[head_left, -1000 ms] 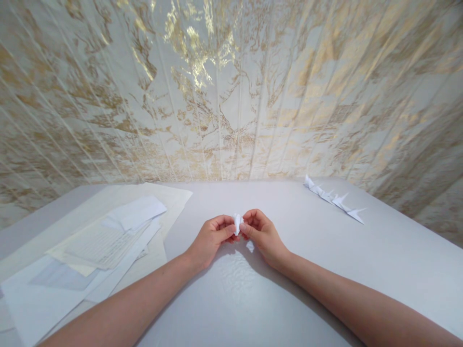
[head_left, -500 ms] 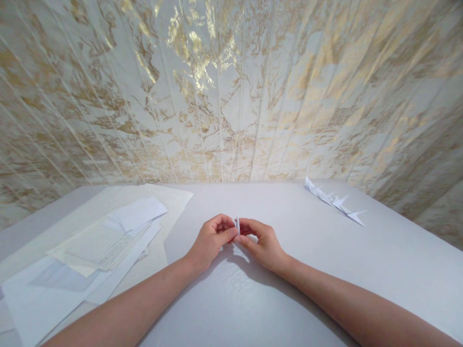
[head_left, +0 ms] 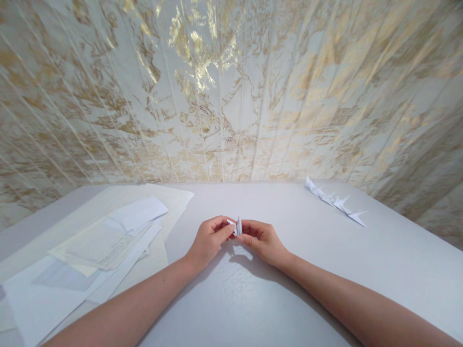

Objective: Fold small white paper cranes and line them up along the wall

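Note:
A small folded white paper (head_left: 239, 225) is held upright between my two hands, just above the table. My left hand (head_left: 212, 238) pinches its left part between thumb and fingers, where a narrow flap sticks out toward the left. On the other side, my right hand (head_left: 263, 242) grips the paper with thumb below and fingers behind. Much of the folded piece is hidden by the fingers. At the far right of the table stand several folded paper cranes (head_left: 340, 205) in a slanting row.
Loose papers and sheets (head_left: 97, 246), some with writing, lie overlapped on a large pale sheet (head_left: 177, 197) at the left. The white table (head_left: 231, 308) ends at a wall covering (head_left: 224, 96) with a gold pattern.
A narrow flap of the folded paper now points out to the left by my left thumb. Both hands have shifted only slightly and keep their hold.

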The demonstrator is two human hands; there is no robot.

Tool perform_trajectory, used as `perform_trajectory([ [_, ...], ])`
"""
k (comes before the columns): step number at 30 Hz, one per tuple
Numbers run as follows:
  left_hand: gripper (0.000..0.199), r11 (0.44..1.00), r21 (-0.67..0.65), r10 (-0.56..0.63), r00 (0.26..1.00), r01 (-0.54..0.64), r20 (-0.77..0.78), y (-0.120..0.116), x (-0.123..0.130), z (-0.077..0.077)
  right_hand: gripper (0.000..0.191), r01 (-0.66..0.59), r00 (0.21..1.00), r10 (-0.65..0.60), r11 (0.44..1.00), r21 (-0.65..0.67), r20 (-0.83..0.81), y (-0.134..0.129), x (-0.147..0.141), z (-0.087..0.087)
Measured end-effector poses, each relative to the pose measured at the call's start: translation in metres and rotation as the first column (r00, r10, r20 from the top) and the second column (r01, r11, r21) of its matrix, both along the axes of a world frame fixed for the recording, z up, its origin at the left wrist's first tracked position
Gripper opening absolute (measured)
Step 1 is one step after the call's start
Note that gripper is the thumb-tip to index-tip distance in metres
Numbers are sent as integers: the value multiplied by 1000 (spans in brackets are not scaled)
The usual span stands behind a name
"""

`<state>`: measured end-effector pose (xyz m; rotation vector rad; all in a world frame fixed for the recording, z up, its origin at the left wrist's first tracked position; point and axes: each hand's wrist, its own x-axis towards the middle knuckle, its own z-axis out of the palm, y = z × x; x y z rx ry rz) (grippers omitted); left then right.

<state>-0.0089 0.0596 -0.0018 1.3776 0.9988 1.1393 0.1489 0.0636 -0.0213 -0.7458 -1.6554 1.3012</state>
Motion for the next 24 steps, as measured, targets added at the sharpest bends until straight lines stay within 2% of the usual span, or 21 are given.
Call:
perform_trajectory([
  [9, 20, 999, 40, 29, 997, -26, -73, 3, -3, -3, 28, -79, 995, 75, 995, -67, -65, -1, 2, 6],
  [15, 16, 990, 104, -86, 993, 94, -79, 3, -2, -3, 29, 0, 990, -32, 975, -222, -140, 2, 2, 3],
  [21, 20, 942, 335, 73, 954, 30, -290, 3, -2, -7, 29, -14, 972, -54, 958, -286, -229, 2, -2, -1],
  [24, 20, 922, 384, 82, 943, 51, -323, 3, -3, -8, 29, -14, 969, -57, 959, -285, -240, 1, -4, -1],
])
